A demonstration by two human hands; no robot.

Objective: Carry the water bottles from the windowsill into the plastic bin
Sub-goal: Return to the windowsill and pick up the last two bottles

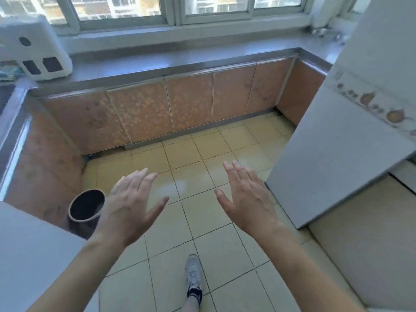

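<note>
Left hand (pixel 132 203) fingers straight and spread, palm down, gripping nothing; right hand (pixel 245 199) likewise, fingers extended and slightly fanned, thumb out, gripping nothing; both hover over the tiled floor (pixel 202 221), well apart from each other, bare forearms running back toward the camera.

Landmark: windowsill (pixel 202 41), the grey ledge under the window (pixel 171 10). Hands sit well below and in front of it, not touching it; I can't make out any water bottles on the sill; some small blurred items at its far right end (pixel 326 33), too smeared to tell what they are; no plastic bin identifiable in view.

White appliance (pixel 33 48) with dark patches sits at the sill's left end, on the grey countertop (pixel 180 61) just in front of the sill; orange patterned cabinet doors (pixel 180 102) directly below it; dark round pot (pixel 86 208) on the floor below and left of the sill, just beside the left hand; white fridge-like cabinet (pixel 337 143) to the sill's right; one foot in a grey shoe (pixel 193 275) on the tiles, between the forearms.
</note>
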